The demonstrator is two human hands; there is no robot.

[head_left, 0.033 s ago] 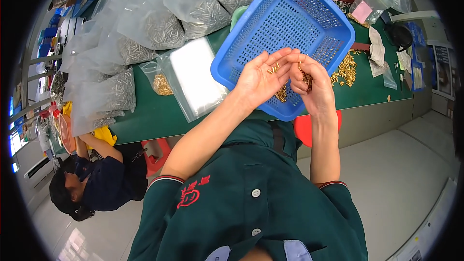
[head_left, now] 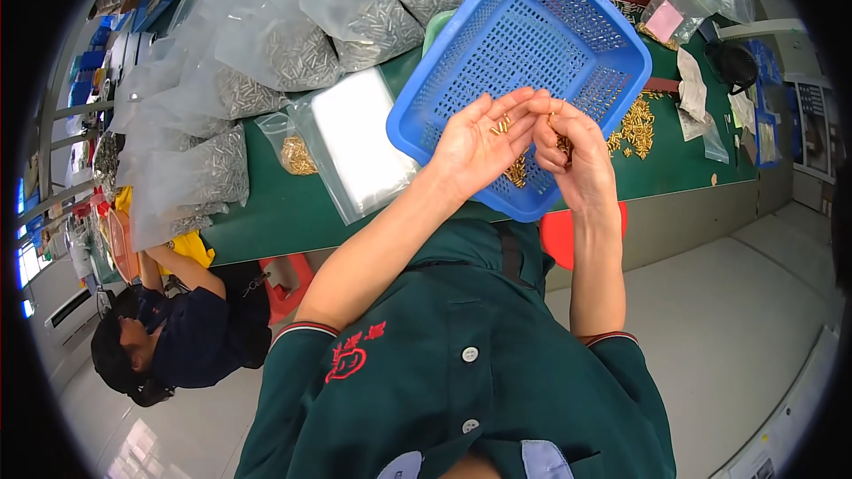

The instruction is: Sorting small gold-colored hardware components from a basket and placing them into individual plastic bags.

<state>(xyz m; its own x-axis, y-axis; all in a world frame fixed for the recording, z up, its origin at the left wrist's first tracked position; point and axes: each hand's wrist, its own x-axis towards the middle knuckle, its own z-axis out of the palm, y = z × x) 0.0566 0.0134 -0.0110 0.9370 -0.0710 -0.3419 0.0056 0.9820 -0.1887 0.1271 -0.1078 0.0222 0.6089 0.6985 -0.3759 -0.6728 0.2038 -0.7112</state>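
Observation:
Palm up over the near side of a blue plastic basket [head_left: 497, 40], my left hand [head_left: 475, 140] is cupped with its fingers extended. Several small brass-coloured cylindrical pieces [head_left: 501, 126] lie on its fingers. Its fingertips meet those of my right hand [head_left: 577, 142], which is curled closed around more of these pieces [head_left: 564, 144]. Below the hands, a small heap of the same brass-coloured pieces [head_left: 516, 173] sits in the near corner of the basket. My hands partly hide that heap and the basket's near side.
More brass-coloured pieces [head_left: 637, 129] lie loose on the green table [head_left: 266, 226], right of the basket. Clear bags of silvery metal pieces [head_left: 297, 53] crowd the back left. Flat plastic bags [head_left: 359, 146] lie beside the basket. Another person [head_left: 191, 328] sits at the left, and a red stool [head_left: 559, 239] stands below.

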